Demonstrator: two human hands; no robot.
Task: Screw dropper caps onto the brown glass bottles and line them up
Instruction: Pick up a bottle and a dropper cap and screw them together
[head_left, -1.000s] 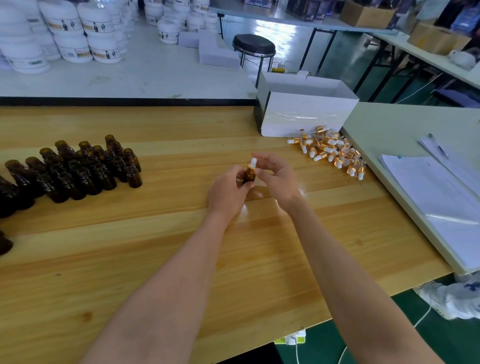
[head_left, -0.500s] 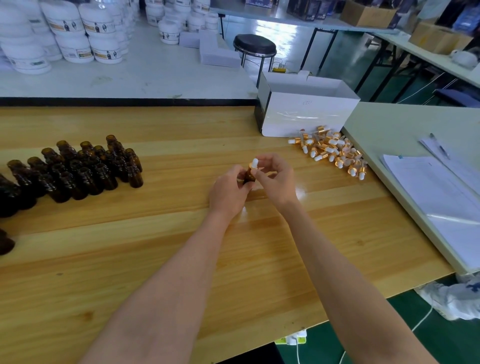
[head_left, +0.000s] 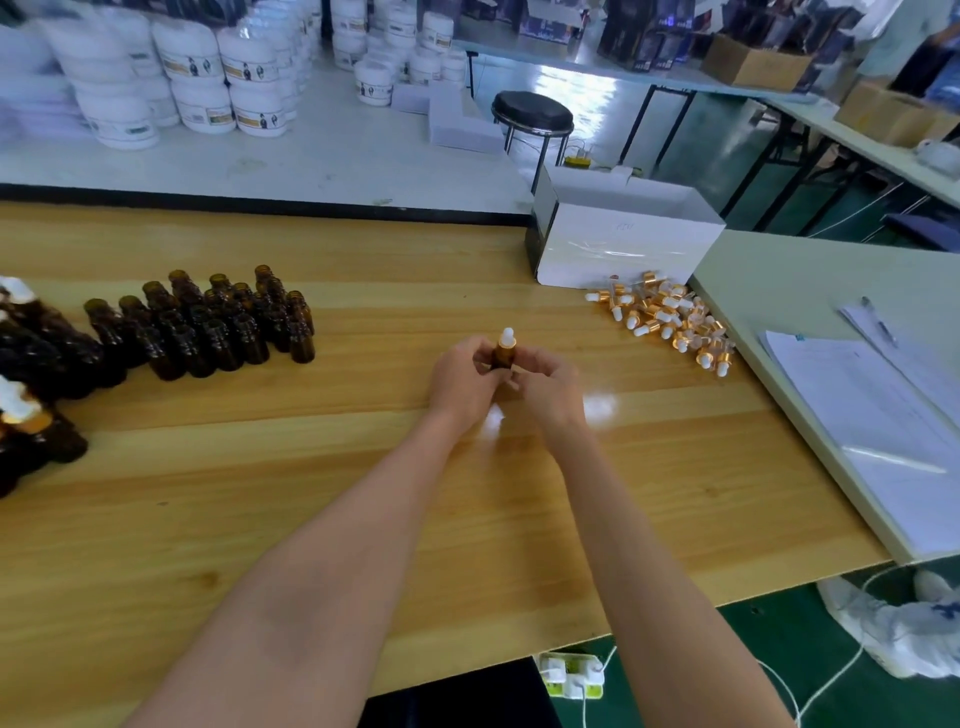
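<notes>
— Where is the brown bottle (head_left: 503, 359) to be found?

— It is held upright above the middle of the wooden surface (head_left: 311, 493), between the left hand (head_left: 460, 387) and the right hand (head_left: 553, 389). A dropper cap (head_left: 506, 336), gold collar and white bulb, is seated on its neck and left uncovered above both hands.

— How are the fingers placed?

— The left fingers (head_left: 475, 352) are curled round the bottle's left side. The right fingers (head_left: 525, 364) are curled in against its right side, low on the glass; exactly how much contact is made there cannot be told.

— What else is laid out?

— A cluster of uncapped bottles (head_left: 218, 327) is stood well to the left. A few capped bottles (head_left: 23, 418) are seen at the far left edge. A heap of loose caps (head_left: 670, 317) is spread to the right, just beside a white box (head_left: 623, 244). Sheets of paper (head_left: 872, 415) are laid on the adjoining pale surface.
</notes>
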